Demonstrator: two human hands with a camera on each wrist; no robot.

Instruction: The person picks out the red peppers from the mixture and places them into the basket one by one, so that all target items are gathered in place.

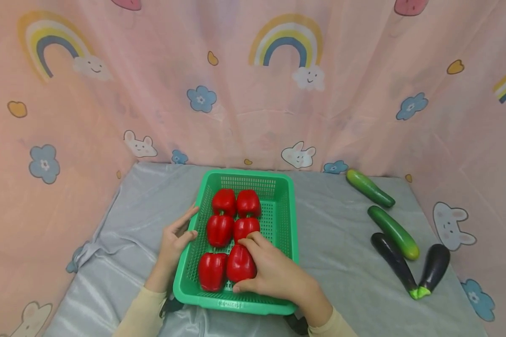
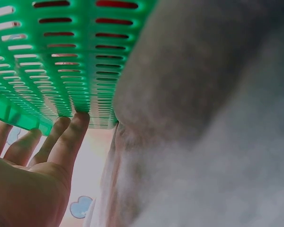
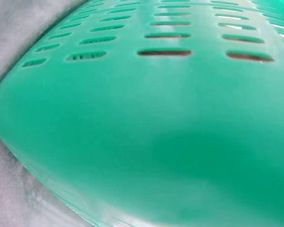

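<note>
A green plastic basket point(image 1: 232, 305) with slotted walls holds several red bell peppers point(image 1: 220, 230) in two columns. My right hand point(image 1: 276, 271) reaches over the basket's right side and grips the near right bell pepper point(image 1: 241, 265) between thumb and fingers. That pepper sits beside another near one point(image 1: 212, 271). At the basket's left side, my left hand point(image 1: 174, 241) has its fingers extended against the outside. In the left wrist view, fingertips point(image 2: 80, 118) touch the slotted wall. Only the basket's outer wall point(image 3: 132, 118) shows in the right wrist view; the right hand is hidden there.
Two green zucchini point(image 1: 394, 231) lie on the grey cloth point(image 1: 329, 252) to the right. Near them are two dark eggplants point(image 1: 435, 266), their green stem ends together. A pink patterned curtain point(image 1: 244, 126) hangs behind and along both sides.
</note>
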